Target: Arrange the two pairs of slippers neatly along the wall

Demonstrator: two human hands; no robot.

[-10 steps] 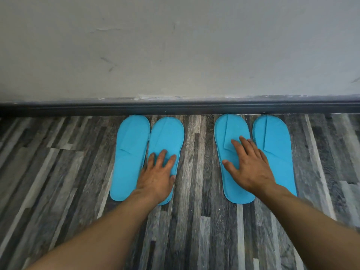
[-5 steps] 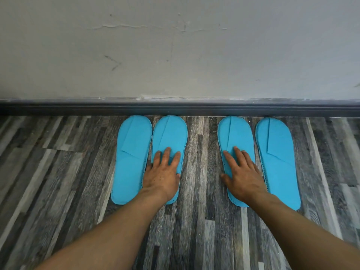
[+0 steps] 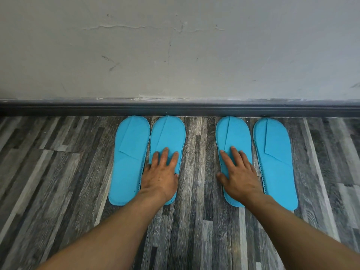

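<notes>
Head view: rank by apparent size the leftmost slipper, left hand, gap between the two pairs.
1. Leftmost slipper, fully visible, clearly largest.
2. Gap between the two pairs: about as long, narrower.
3. Left hand, smallest, though nearer the camera.

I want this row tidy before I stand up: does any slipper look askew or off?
Mostly tidy. The rightmost slipper angles slightly outward at the heel, with a gap to its partner, unlike the touching left pair.

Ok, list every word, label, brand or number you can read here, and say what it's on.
None: no readable text anywhere.
The four blue slippers are plain, with stitched edges only.
The wall shows only cracks and scuffs.
The skirting board and the floor carry no print.
</notes>
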